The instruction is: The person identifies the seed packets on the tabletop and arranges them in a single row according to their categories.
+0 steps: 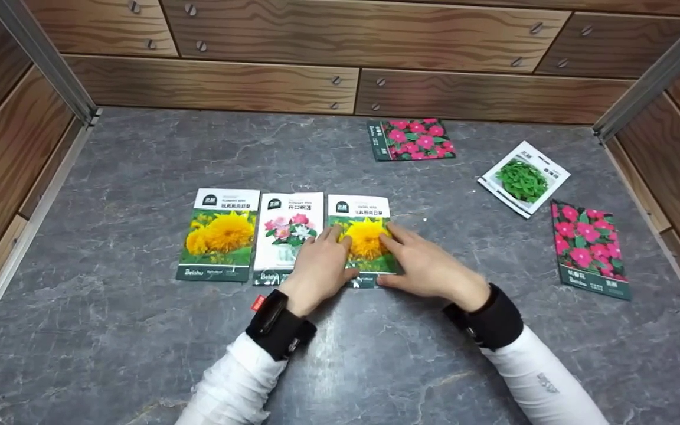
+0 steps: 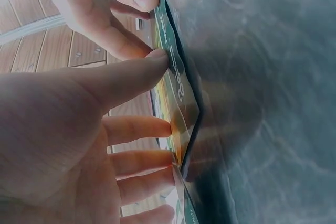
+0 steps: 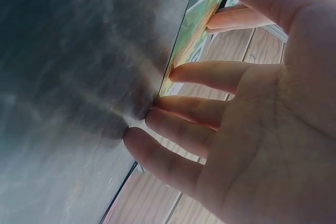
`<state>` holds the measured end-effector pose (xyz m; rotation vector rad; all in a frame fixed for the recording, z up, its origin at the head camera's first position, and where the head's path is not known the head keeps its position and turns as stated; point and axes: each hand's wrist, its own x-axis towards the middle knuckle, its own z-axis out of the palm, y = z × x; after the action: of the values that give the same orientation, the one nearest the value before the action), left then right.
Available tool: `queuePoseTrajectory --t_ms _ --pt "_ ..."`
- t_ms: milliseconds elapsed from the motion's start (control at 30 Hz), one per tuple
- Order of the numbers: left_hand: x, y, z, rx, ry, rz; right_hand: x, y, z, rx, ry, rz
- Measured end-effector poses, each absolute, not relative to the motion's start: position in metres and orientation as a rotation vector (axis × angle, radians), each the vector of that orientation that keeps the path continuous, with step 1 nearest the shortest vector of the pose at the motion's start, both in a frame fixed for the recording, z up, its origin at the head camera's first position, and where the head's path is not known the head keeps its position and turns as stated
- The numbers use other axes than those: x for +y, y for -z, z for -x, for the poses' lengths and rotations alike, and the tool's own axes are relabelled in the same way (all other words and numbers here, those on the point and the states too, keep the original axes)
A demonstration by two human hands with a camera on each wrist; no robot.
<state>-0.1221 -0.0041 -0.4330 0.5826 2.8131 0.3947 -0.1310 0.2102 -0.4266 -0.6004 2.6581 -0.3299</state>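
Observation:
Three seed packets lie side by side in a row. The right one, a sunflower seed packet (image 1: 366,233), is under both hands. My left hand (image 1: 322,265) touches its left side, some fingers reaching over the edge of the middle packet with pink and white flowers (image 1: 288,227). My right hand (image 1: 428,262) rests along the right side, thumb near the bottom edge. In the left wrist view, the packet's green lower edge (image 2: 181,77) bends slightly off the table. Fingers of both hands are extended. Another sunflower packet (image 1: 219,236) lies at the row's left end.
A pink-flower packet (image 1: 414,140) lies sideways at the back. To the right are a tilted white packet with green leaves (image 1: 524,179) and another pink-flower packet (image 1: 591,251). Wood-patterned walls (image 1: 257,85) border the grey marbled table (image 1: 139,342).

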Motion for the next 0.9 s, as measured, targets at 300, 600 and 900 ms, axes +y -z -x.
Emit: queuePoseTrajectory --t_ms 300,600,900 --pt "-0.0044 0.433 0.1222 2.824 -0.373 -0.579 0.2097 0.4274 0.1307 2.664 0.318 0.602" --pt "-0.0043 0.4334 0.1235 2.818 -0.375 -0.571 0.2096 0.4277 0.1308 2.662 0.315 0.599" --pt "-0.0073 0.4306 0.124 2.821 -0.476 -0.593 0.2135 0.4236 0.1321 2.667 0.378 0.614"
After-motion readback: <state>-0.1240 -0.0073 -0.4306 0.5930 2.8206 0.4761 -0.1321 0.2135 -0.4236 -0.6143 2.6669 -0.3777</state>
